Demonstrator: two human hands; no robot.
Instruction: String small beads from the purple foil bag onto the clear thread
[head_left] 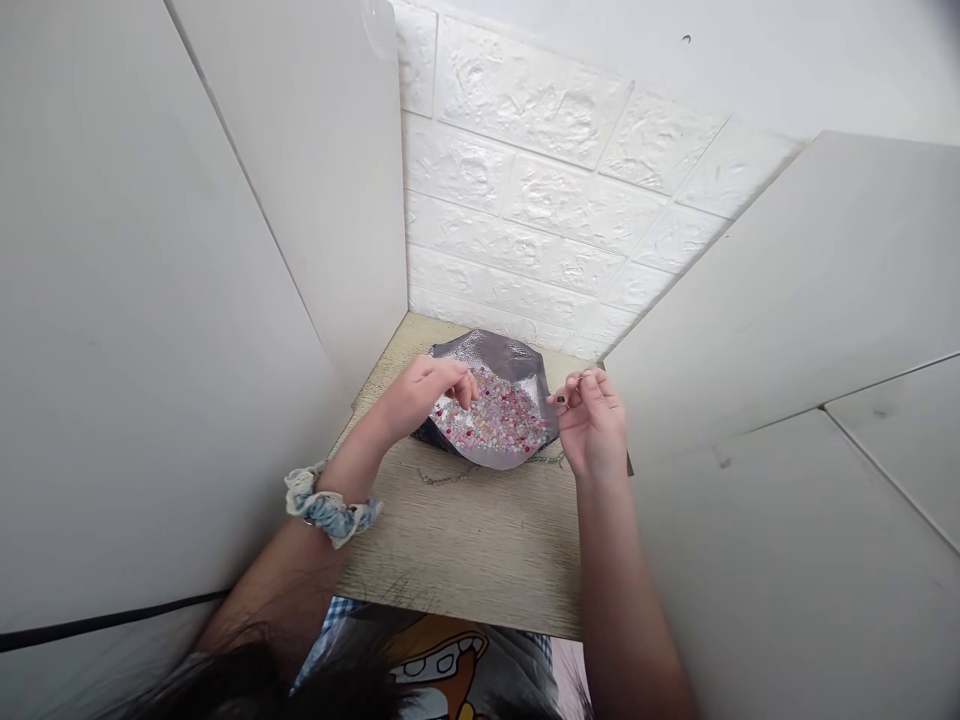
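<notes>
A grey, silvery-lined pouch [499, 345] lies spread open on the small wooden table, holding a heap of small pink, red, white and clear beads [495, 420]. Over the left side of the beads hangs my left hand [431, 388], its fingers curled down and close together. Whatever is between those fingertips is hidden. At the pouch's right edge my right hand [591, 420] is raised with palm turned up, thumb and fingers pinched. Anything in that pinch is too fine to make out. A thin beaded strand [442, 479] lies in front of the pouch, and a greenish strand [553, 459] shows at its right.
White panels stand close on the left [330, 180] and right [780, 300]. A white brick-patterned wall [525, 210] rises behind the wooden table [480, 550]. A blue and white scrunchie [330, 508] is on my left wrist. The table's front edge is near my body.
</notes>
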